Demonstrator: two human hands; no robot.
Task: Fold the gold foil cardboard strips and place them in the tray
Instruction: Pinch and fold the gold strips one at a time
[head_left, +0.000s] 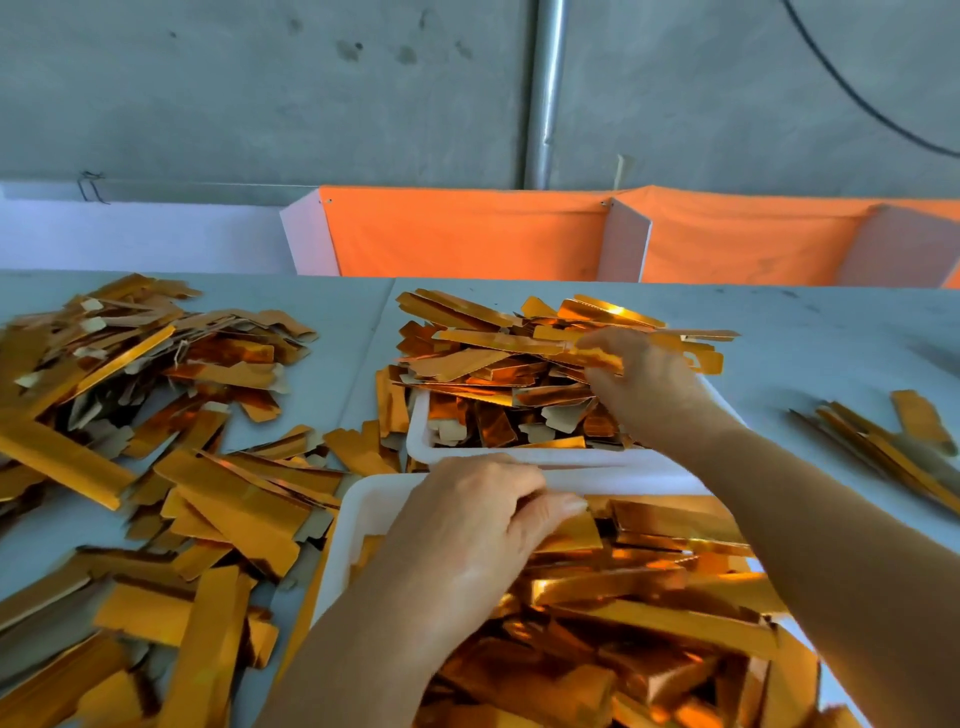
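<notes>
**Over the two trays: one strip going in, next one being picked**

In the near tray (347, 525), at its far-left corner, left hand (467, 525) curled down w/ fingers together, thumb and fingertips pinched on a short gold strip (569, 538) lying at the top of the heap. Looks like a folded piece being set down. Wrist bent, knuckles up, forearm coming in from bottom centre over the tray's left side.

Further out, over the far tray (418, 441), right hand (641, 374) reaching into the heaped pile (498, 358). Fingers spread slightly, tips curled over a long strip (597, 358) on top; closing on it, though a firm clamp can't be told from here, thumb hidden. Arm stretched long across the near tray's right side, elbow low, palm facing down and left.

Doing the step well, as a judgement:
- Set the folded strip flat and parallel w/ its neighbours before letting go, else springs open or rides up the rim.
- Near tray already heaped w/ folded strips (649, 608), so press lightly, no shoving; pieces near the edge could slide off.
- Right hand: lift one strip only. Foil is slick, strips overlap, two tend to come up together. Peel from the free end, not the middle.
- Crease along the scored line, foil side out, thumb run along once.

More loose strips (130, 415) scattered left on the table (779, 332), a few more at right (883, 447).
</notes>
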